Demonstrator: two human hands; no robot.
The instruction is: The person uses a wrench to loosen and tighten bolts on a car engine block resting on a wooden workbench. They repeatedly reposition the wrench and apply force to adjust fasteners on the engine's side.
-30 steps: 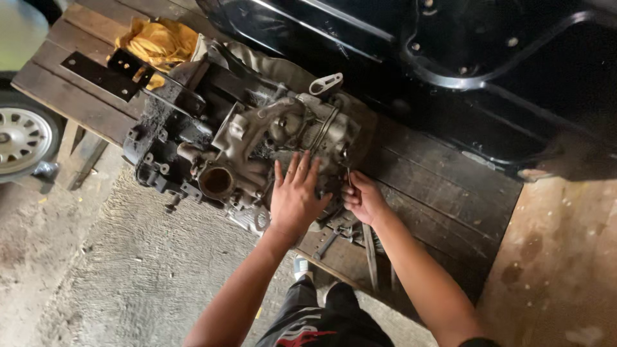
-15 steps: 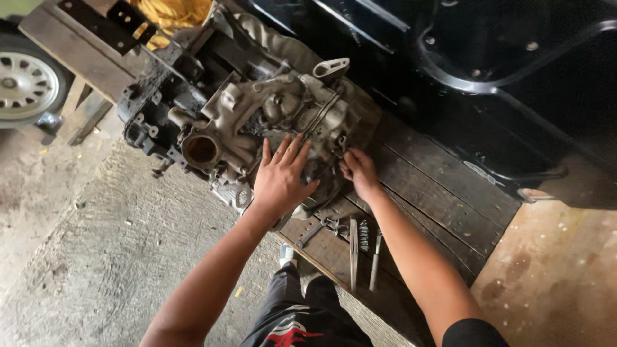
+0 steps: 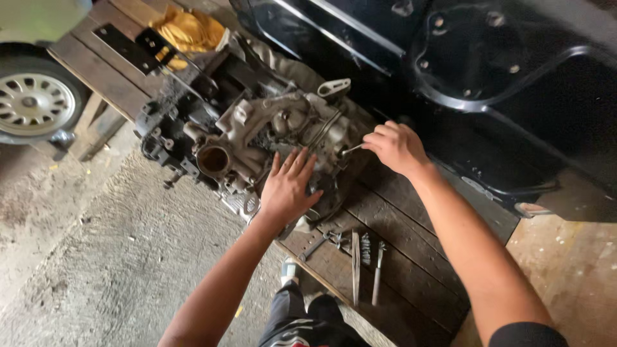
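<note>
The left hand (image 3: 289, 186) lies flat and spread, fingers apart, palm pressed on the near end of a grimy engine assembly (image 3: 257, 138), gripping nothing. The right hand (image 3: 395, 146) is curled almost closed around a thin metal tool (image 3: 350, 150) whose tip meets the engine's right flank (what kind of tool cannot be told). The engine sits on a dark wooden plank platform (image 3: 411, 257) and runs away from the left hand toward the upper left; its near side overhangs the platform edge, which cuts diagonally just below the left wrist. Beyond that edge is rough concrete floor (image 3: 96, 257), the widest open room, to the left of the left forearm. Behind the right hand a black car body panel (image 3: 501, 83) stands close, leaving little space there. The engine is cast metal, pale grey under oily dirt, lumpy with ports, a round rusty opening and a light bracket on top. Between the forearms, loose hand tools (image 3: 360, 257) lie on the planks. Far past the left hand are a yellow rag (image 3: 186, 29) and a wheel (image 3: 35, 103) with a silver rim.
</note>
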